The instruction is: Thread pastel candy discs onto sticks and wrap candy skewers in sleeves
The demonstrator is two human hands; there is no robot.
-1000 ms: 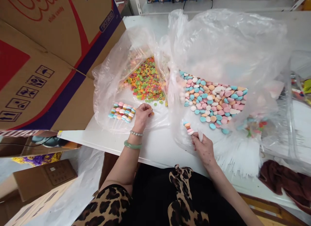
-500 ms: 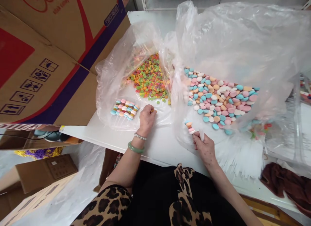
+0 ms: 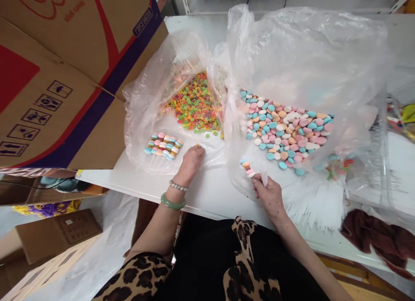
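My right hand (image 3: 269, 193) is closed round a candy stick (image 3: 247, 168) threaded with blue, orange, brown, pink and white pieces. Its candy end points up and left, and a white stick or strip (image 3: 264, 178) juts between the fingers. My left hand (image 3: 191, 162) rests low over the plastic sheet with its fingers pinched; a small orange-yellow ring candy (image 3: 198, 145) barely shows at the fingertips. Left of this hand lies a row of several finished-looking candy sticks (image 3: 163, 145). Beyond it is a heap of coloured ring candies (image 3: 197, 104). Oval pastel candies (image 3: 288, 132) lie past my right hand.
A large printed carton (image 3: 81, 76) stands at the left of the table. Clear plastic bags (image 3: 301, 55) surround both candy heaps. White sticks (image 3: 319, 206) are spread at the right, near a brown cloth (image 3: 372, 234). The white table's front edge (image 3: 207, 212) runs close to my body.
My left hand's fingers have turned down toward the plastic, hiding more of the small candy. My right hand keeps its hold on the candy stick. The view has shifted slightly.
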